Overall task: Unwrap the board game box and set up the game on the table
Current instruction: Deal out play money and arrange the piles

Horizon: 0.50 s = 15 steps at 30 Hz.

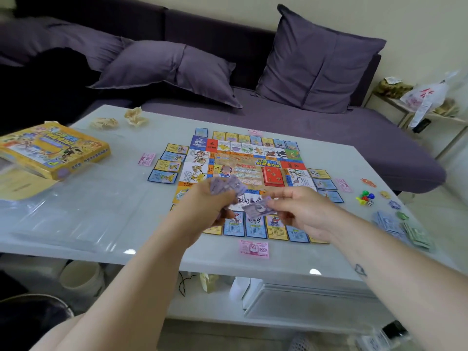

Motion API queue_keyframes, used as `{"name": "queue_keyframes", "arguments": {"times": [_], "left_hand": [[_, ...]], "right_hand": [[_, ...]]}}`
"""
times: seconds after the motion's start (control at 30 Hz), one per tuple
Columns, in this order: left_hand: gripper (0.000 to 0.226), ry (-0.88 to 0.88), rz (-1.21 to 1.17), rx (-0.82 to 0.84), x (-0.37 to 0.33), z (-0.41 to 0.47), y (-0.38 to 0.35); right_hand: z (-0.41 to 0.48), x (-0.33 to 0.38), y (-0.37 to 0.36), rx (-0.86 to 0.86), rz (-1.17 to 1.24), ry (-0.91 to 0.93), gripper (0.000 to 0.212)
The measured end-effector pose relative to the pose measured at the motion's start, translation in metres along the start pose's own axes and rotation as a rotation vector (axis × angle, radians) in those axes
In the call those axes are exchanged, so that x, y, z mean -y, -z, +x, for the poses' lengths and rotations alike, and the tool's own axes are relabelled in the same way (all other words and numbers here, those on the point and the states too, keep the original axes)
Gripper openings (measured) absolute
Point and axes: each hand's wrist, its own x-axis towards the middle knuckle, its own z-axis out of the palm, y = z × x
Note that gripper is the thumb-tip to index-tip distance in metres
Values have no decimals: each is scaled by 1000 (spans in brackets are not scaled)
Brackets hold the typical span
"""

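Far left: yellow game box [54, 150] lies flat, lid up, at the table's left edge. Its long axis runs across the view, with the near right corner pointing toward the board. Clear plastic wrap [63, 219] is spread in front of it, covering the near-left table [217, 249]. Two crumpled paper wads [103, 122] sit near the far edge.

A pink banknote [146, 158] lies just left of the card rows. The open strip between box and cards is otherwise bare.

Centre: game board [243, 160] lies flat, turned slightly off the table edges, ringed by property cards [166, 171]. A red card deck [273, 176] sits on it.

Left hand [210, 201] hovers over the board's near side, fingers curled round purple banknotes [228, 186]; they're blurred, probably a stack. Right hand [301, 211] pinches one purple note [258, 206] between thumb and fingertips. A pink 1000 note [254, 248] lies close to the front edge.

Right: coloured pawns and dice [366, 197], then banknote piles [402, 226] at the right edge.
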Motion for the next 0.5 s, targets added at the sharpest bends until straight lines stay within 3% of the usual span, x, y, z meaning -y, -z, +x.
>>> {"name": "queue_keyframes", "arguments": {"times": [0.07, 0.23, 0.5], "left_hand": [[3, 8, -140, -47, -2, 2, 4], [6, 58, -383, -67, -2, 2, 3], [16, 61, -381, -39, 1, 1, -1]], "right_hand": [[0, -20, -3, -76, -43, -1, 20], [-5, -48, -20, -152, -320, 82, 13], [-8, -65, -26, -156, -680, 160, 19]]}}
